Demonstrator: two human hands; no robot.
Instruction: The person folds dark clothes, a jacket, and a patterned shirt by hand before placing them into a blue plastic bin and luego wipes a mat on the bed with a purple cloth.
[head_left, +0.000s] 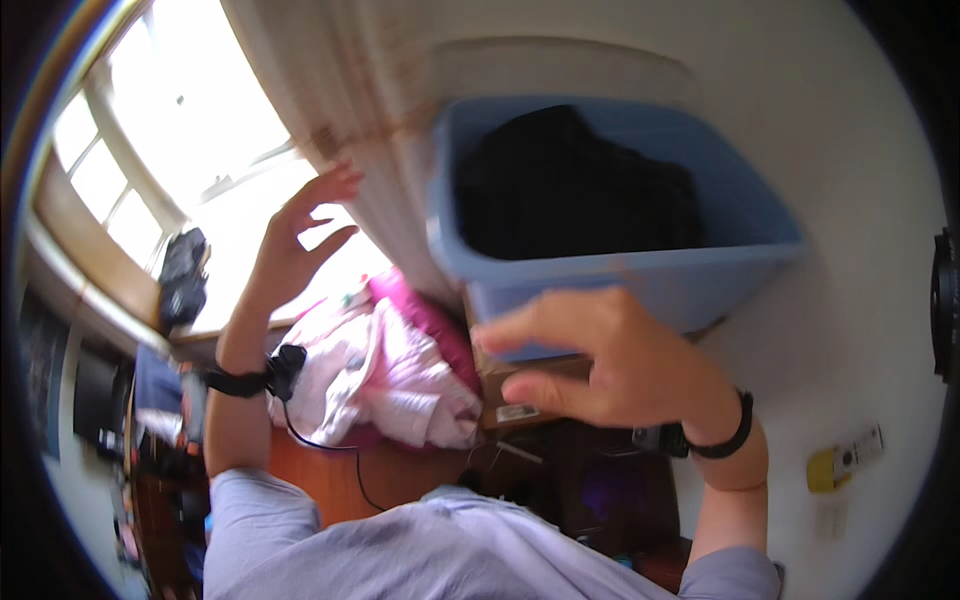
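Note:
A blue plastic storage bin (525, 268) rests on a cardboard box (551, 375) against the wall. Inside it lies a heap of black cloth (570, 187), too dark to make out as any one garment. My right hand (600, 360) appears in front of the bin's near wall, thumb and fingers apart, holding nothing; whether it touches the bin I cannot tell. Raised before the bright window, my left hand (300, 236) is empty with its fingers spread. Below it is a crumpled pile of pale pink fabric (397, 375), with a darker pink cloth (431, 322) behind.
A curtain (352, 97) hangs between the window (195, 90) and the bin. A black bag-like item (184, 277) sits by the sill. On the right wall are a yellow holder with a white remote (829, 465) and a switch plate (831, 519). A dark cable (361, 472) trails near my waist.

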